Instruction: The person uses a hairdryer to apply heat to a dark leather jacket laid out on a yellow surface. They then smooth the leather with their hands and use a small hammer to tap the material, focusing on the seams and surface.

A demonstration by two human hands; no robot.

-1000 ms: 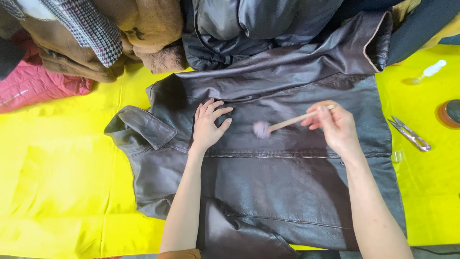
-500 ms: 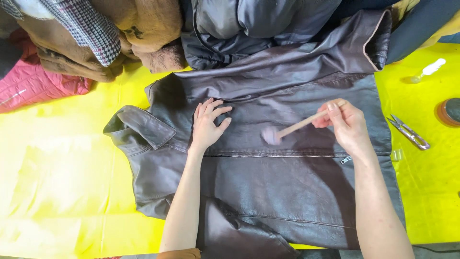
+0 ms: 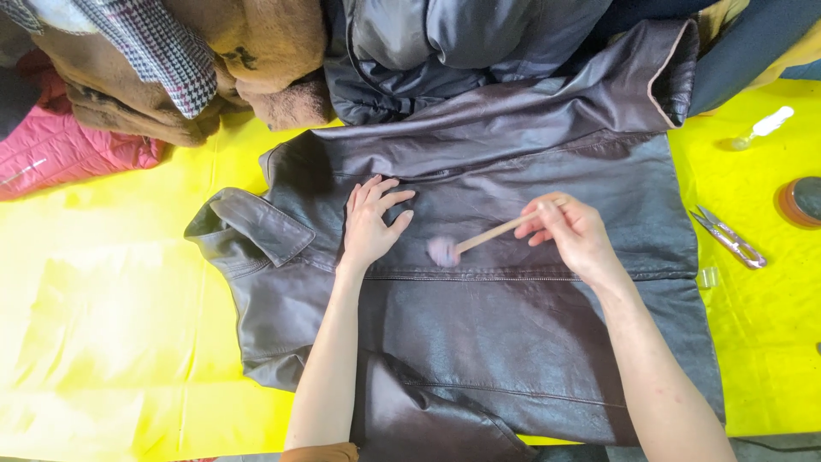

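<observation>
A dark brown leather jacket [image 3: 513, 342] lies spread flat on a yellow sheet [image 3: 103, 325], collar to the left. My left hand [image 3: 373, 224] rests palm down on the jacket near the collar, fingers spread. My right hand [image 3: 573, 233] grips a thin wooden-handled brush [image 3: 487, 235] whose small pale head [image 3: 443, 250] touches the leather just right of my left hand, above the zip line.
A heap of coats and jackets [image 3: 256, 60] fills the back edge, with a pink quilted one [image 3: 60, 154] at far left. On the right lie small thread snips [image 3: 729, 238], a small clear bottle [image 3: 765, 126] and a round brown tin [image 3: 802, 201].
The brush head has swept left along the jacket, from mid-chest toward my left hand. My right hand followed it left. My left hand has stayed flat in place.
</observation>
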